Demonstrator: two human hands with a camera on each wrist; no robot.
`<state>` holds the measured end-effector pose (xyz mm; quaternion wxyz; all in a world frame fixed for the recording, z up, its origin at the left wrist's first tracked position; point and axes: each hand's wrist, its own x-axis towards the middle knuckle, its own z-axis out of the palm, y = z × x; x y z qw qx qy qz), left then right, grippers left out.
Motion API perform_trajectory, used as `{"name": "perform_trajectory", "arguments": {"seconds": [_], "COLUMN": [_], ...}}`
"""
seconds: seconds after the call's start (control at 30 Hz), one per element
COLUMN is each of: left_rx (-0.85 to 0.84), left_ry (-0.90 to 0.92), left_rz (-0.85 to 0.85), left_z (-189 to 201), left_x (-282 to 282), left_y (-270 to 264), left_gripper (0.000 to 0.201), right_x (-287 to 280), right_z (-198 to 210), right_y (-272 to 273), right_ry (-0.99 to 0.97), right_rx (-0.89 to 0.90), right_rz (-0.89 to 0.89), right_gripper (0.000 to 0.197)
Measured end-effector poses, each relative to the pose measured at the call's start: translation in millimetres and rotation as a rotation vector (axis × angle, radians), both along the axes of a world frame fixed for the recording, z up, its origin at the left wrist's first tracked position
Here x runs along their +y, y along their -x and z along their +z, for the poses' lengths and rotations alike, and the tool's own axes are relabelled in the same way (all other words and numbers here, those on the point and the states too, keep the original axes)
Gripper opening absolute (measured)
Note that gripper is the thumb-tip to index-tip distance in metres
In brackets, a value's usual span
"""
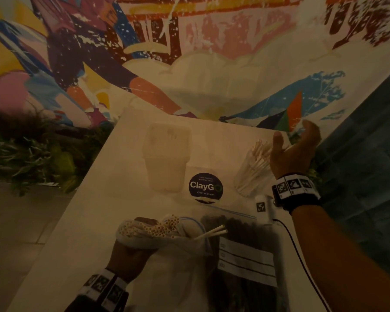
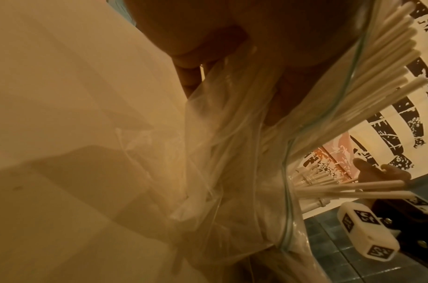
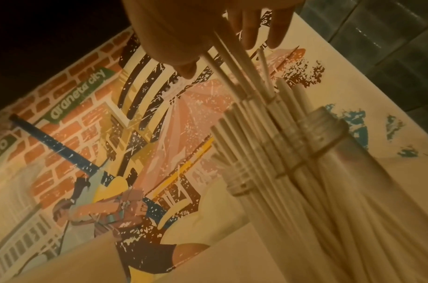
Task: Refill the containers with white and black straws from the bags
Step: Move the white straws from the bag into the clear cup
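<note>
My left hand [image 1: 133,253] grips the neck of a clear zip bag [image 1: 167,242] at the table's near edge. White straws [image 1: 158,228] stick out of the bag's mouth. In the left wrist view the bag [image 2: 232,153] is bunched under my fingers [image 2: 188,76]. My right hand [image 1: 294,143] hovers with fingers spread just above a clear jar [image 1: 250,174] of white straws at the right. In the right wrist view the jar's [image 3: 316,143] tallest straws [image 3: 234,63] reach up to my palm, and no finger curls around them. A bag of black straws [image 1: 241,255] lies flat.
A frosted square container [image 1: 166,158] stands at the middle of the white table [image 1: 88,221], with a round dark sticker [image 1: 205,188] beside it. A painted mural wall rises behind the table. Plants sit to the left and a tiled wall to the right.
</note>
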<state>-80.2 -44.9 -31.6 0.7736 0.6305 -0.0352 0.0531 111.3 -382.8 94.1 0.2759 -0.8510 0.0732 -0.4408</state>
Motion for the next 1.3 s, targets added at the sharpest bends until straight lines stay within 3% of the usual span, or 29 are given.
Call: {"name": "perform_trajectory", "arguments": {"seconds": [0.07, 0.13, 0.17, 0.23, 0.3, 0.5, 0.57, 0.67, 0.83, 0.9, 1.07, 1.23, 1.3], "left_rx": [-0.007, 0.009, 0.02, 0.024, -0.004, 0.009, 0.011, 0.013, 0.018, 0.022, 0.007, 0.008, 0.0], "left_ry": [0.003, -0.007, -0.004, -0.022, -0.055, -0.051, -0.038, -0.028, -0.009, -0.016, -0.045, 0.003, -0.028], "left_rz": [0.002, 0.008, 0.015, 0.025, 0.026, 0.044, 0.041, 0.033, 0.038, 0.037, 0.03, 0.033, 0.04], "left_z": [-1.8, -5.1, -5.9, -5.5, -5.8, -5.6, -4.3, -6.1, -9.0, -11.2, -0.8, -0.9, 0.2], "left_x": [0.2, 3.2, 4.0, 4.8, 4.1, 3.7, 2.7, 3.5, 4.6, 5.3, 1.6, 1.0, 1.8], "left_y": [-0.9, -1.3, -1.2, -1.0, -0.2, -0.9, -1.8, -2.3, -1.8, -2.2, -0.3, -0.1, 0.3], "left_gripper": [0.036, 0.047, 0.051, 0.055, 0.05, 0.052, 0.049, 0.053, 0.053, 0.052, 0.051, 0.048, 0.05], "right_x": [-1.6, -1.2, -1.6, 2.0, 6.7, 15.2, 15.5, 16.8, 19.9, 21.1, 23.8, 22.0, 21.2], "right_z": [-3.1, -11.0, -13.7, -11.7, -8.2, -8.4, -10.6, -18.4, -12.9, -10.9, -6.2, -0.9, 8.2], "right_y": [-5.0, -7.2, -7.9, -6.7, -6.9, -5.8, -7.8, -8.8, -14.0, -16.5, -15.8, -19.3, -15.7], "right_ry": [0.115, 0.263, 0.269, 0.188, 0.099, 0.049, 0.186, 0.459, 0.386, 0.4, 0.339, 0.371, 0.319], "right_rx": [0.23, 0.562, 0.643, 0.581, 0.392, 0.137, 0.214, 0.622, 0.771, 0.867, 0.623, 0.76, 0.575], "right_rz": [0.025, 0.009, 0.001, -0.004, -0.009, 0.061, 0.06, 0.001, -0.066, -0.052, -0.019, 0.0, 0.022], "right_gripper": [0.056, 0.052, 0.052, 0.056, 0.06, 0.056, 0.05, 0.052, 0.067, 0.062, 0.027, 0.04, 0.049]}}
